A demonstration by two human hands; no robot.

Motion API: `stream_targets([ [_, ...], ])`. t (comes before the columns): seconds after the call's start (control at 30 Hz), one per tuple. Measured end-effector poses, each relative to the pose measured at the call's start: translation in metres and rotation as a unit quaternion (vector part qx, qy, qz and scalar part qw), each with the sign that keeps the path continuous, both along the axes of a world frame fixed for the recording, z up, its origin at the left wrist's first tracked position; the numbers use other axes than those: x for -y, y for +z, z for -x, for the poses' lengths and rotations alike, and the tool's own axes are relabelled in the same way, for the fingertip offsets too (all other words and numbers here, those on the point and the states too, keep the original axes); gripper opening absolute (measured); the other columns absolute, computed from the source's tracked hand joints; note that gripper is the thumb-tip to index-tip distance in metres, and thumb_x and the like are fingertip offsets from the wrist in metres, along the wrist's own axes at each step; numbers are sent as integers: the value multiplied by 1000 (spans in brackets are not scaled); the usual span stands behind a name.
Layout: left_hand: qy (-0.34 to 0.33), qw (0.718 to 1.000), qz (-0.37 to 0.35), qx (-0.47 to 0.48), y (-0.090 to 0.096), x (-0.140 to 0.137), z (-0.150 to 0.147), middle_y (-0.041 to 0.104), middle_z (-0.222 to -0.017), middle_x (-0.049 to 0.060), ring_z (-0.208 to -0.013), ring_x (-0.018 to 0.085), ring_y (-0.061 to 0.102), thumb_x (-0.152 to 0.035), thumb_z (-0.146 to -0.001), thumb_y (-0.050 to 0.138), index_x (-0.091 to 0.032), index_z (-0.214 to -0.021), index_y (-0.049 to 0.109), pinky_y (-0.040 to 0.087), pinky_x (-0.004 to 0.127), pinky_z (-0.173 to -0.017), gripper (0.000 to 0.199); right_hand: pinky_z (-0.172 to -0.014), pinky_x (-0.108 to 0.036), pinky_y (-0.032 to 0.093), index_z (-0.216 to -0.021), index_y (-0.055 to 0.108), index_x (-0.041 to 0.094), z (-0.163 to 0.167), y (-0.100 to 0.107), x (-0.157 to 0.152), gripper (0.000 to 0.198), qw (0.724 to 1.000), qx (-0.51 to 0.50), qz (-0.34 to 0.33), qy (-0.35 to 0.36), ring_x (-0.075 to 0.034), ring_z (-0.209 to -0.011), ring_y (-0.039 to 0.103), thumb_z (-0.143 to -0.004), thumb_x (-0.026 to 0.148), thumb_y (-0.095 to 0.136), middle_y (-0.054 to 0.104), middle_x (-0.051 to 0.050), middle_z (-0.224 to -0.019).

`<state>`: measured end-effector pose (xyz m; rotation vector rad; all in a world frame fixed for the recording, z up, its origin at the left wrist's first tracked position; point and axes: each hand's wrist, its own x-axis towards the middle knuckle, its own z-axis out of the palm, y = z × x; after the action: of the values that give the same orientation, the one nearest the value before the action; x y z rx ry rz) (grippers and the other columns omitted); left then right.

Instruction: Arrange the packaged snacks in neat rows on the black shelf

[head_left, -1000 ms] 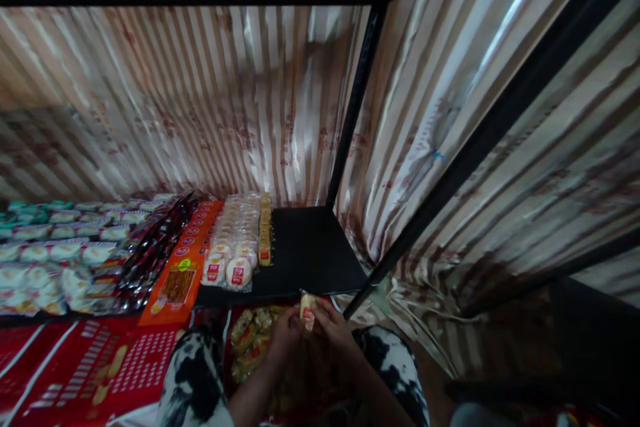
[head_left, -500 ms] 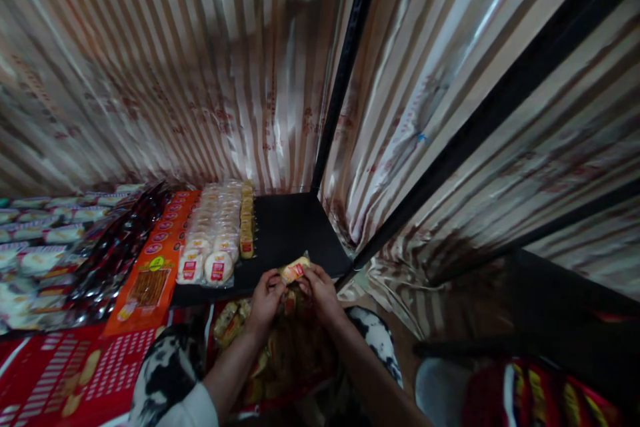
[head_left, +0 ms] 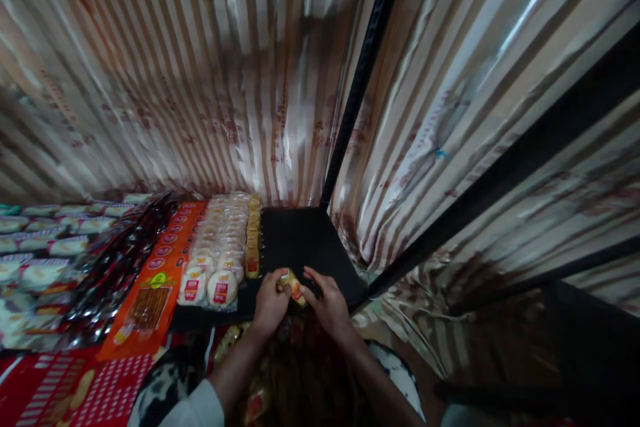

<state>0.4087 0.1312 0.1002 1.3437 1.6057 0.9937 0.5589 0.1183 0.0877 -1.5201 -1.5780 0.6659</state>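
Both hands meet over the front edge of a black shelf (head_left: 305,247). My left hand (head_left: 270,303) and my right hand (head_left: 327,303) pinch a small yellow snack packet (head_left: 291,285) with a red label between their fingertips. Just left of it stands a row of the same yellow packets (head_left: 253,247) running back along the shelf. Beside that row lie two rows of round white cakes (head_left: 215,260) in clear wrappers with red labels.
Orange packets (head_left: 155,280), dark red packets (head_left: 120,260) and more white wrapped cakes (head_left: 40,253) fill the shelf to the left. A striped shiny curtain (head_left: 200,80) backs the shelf. Black frame posts (head_left: 357,80) rise at the corner. A bag of packets (head_left: 260,400) lies on my lap.
Both hands have moved forward and up from the lap to the shelf's front edge with the yellow packet. The view has tilted and shifted slightly.
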Motion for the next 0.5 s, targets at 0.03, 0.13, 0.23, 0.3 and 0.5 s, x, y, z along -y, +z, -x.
stream_targets([
  [0.03,-4,1000,-10,-9,3,-4,0,64,-94,5,-85,16,60,-12,-70,53,-20,-98,67,46,27,-83,32,-83,-34,48,-108,65,26,1,3,-5,36,1000,11,8,18,-21,-91,60,-73,34,61,70,-4,-97],
  [0.13,1,1000,-23,2,9,-17,-3,62,-89,5,-79,16,59,-10,-70,52,-20,-99,66,46,29,-81,34,-81,-33,47,-98,70,26,5,7,-20,28,998,12,36,41,-21,-84,60,-72,33,62,71,-3,-87],
  [0.23,46,997,-35,50,11,-30,-8,61,-92,6,-82,18,59,-10,-68,55,-20,-105,63,46,30,-84,40,-75,-31,47,-91,71,25,9,2,-38,25,997,-51,61,21,-20,-77,61,-68,34,65,71,-3,-83],
  [0.3,88,992,-43,80,11,-38,-13,59,-100,8,-90,20,59,-10,-67,56,-19,-108,61,45,32,-88,42,-70,-29,47,-87,70,25,12,-4,-53,24,991,-97,87,9,-19,-71,61,-66,35,66,70,-2,-79],
  [0.5,177,980,-28,84,9,-71,-35,55,-116,13,-120,27,45,-14,-71,57,-18,-100,59,29,39,-106,29,-68,-29,47,-82,67,23,23,-16,-110,20,985,-125,108,-60,-18,-69,63,-65,33,66,69,-1,-75],
])
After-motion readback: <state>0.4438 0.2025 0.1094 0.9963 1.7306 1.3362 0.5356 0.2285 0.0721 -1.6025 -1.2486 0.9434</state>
